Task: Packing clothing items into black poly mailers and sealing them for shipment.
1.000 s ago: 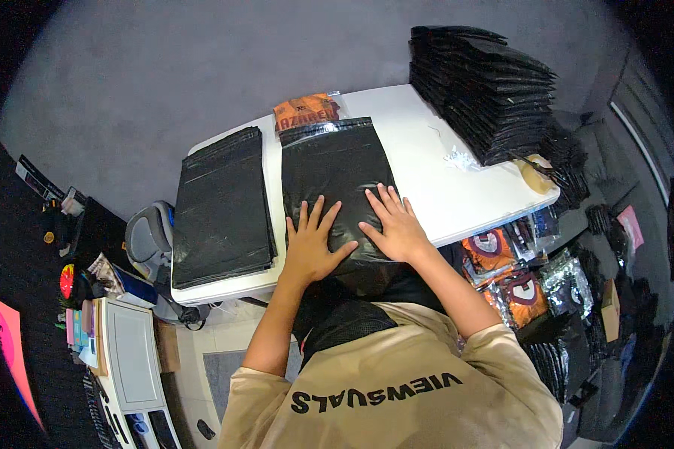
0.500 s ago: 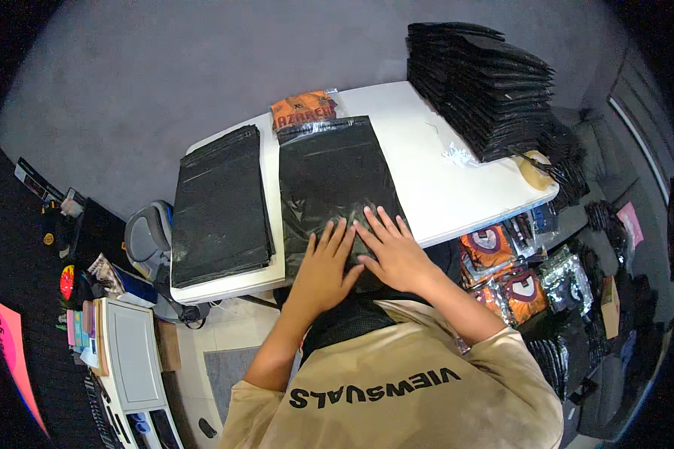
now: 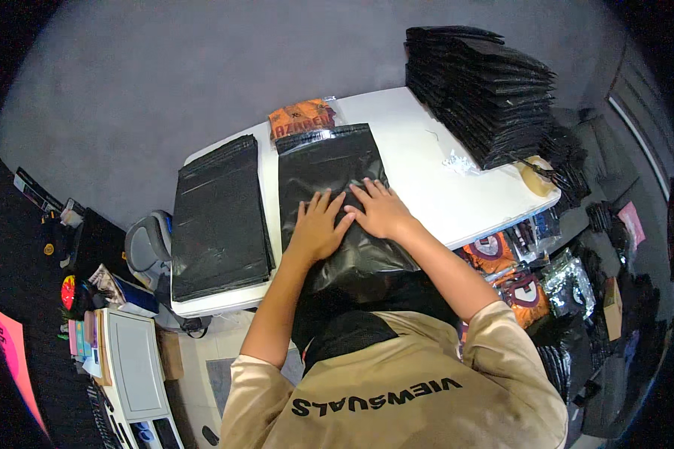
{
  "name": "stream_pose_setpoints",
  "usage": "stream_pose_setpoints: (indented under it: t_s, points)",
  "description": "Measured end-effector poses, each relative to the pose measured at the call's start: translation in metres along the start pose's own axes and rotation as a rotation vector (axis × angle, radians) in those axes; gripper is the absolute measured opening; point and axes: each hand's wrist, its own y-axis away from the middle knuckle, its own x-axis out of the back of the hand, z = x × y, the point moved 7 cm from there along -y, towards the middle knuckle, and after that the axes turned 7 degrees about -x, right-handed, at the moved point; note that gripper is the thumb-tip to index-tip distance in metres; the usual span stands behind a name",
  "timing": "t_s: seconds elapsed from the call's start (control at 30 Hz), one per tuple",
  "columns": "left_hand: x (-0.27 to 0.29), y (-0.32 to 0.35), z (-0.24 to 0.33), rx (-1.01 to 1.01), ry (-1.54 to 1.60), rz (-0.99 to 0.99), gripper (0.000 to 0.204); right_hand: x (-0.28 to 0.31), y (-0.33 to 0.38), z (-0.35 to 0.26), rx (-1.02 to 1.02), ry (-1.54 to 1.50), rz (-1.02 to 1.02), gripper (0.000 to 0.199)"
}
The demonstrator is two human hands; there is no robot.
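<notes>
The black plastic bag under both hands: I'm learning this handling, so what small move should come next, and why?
Probably slide the left hand and right hand lightly toward the body: both lie flat on the black plastic bag, wrinkles show around the fingers, and its near end seems to reach past the white table's edge.

Your left hand [image 3: 322, 228] lies palm down, fingers extended toward the far side, slightly fanned. Your right hand [image 3: 380, 213] likewise flat, fingers angled far and a little left. Thumbs point inward, tips close; contact unclear. Left forearm [image 3: 275, 318] runs steeply from the near side; right forearm [image 3: 453, 273] slants in from near right.
</notes>
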Motion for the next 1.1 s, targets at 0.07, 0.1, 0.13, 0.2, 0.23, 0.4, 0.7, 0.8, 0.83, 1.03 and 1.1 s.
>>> stream_pose_setpoints:
  t_s: [0.07,0.1,0.13,0.2,0.23,0.4,0.7,0.8,0.83,1.03,1.1]
  points:
    - [0.0,-0.007,-0.03,0.078,0.063,-0.051,0.074,-0.005,-0.016,0.018,-0.209,0.036,-0.184,0.083]
    - [0.001,-0.01,-0.04,0.127,0.045,-0.097,0.075,-0.004,-0.023,0.026,-0.244,0.054,-0.184,0.087]
    - [0.0,-0.013,-0.05,0.177,0.027,-0.144,0.077,-0.004,-0.028,0.032,-0.248,0.054,-0.186,0.087]
    - [0.0,-0.023,-0.055,0.192,-0.001,-0.189,0.076,-0.004,-0.039,0.046,-0.324,0.147,-0.193,0.084]
    - [-0.001,-0.03,-0.054,0.196,-0.021,-0.197,0.075,-0.006,-0.046,0.047,-0.326,0.154,-0.201,0.085]
    - [-0.02,-0.065,-0.06,0.122,0.054,-0.197,0.08,-0.018,-0.074,0.019,-0.148,0.068,-0.19,0.081]
    - [-0.024,-0.104,-0.108,0.197,-0.097,-0.117,0.077,-0.029,-0.129,0.029,-0.182,0.131,-0.148,0.078]
    - [-0.036,-0.121,-0.101,0.133,-0.089,-0.111,0.076,-0.04,-0.144,0.024,-0.093,0.089,-0.11,0.073]
    - [-0.037,-0.122,-0.104,0.13,-0.11,-0.103,0.074,-0.041,-0.148,0.026,-0.089,0.111,-0.08,0.074]
    - [-0.019,-0.113,-0.152,0.14,-0.144,-0.017,0.072,-0.03,-0.163,0.055,-0.193,0.144,-0.067,0.079]
    - [-0.014,-0.116,-0.15,0.119,-0.13,-0.014,0.071,-0.02,-0.163,0.074,-0.207,0.148,-0.029,0.08]
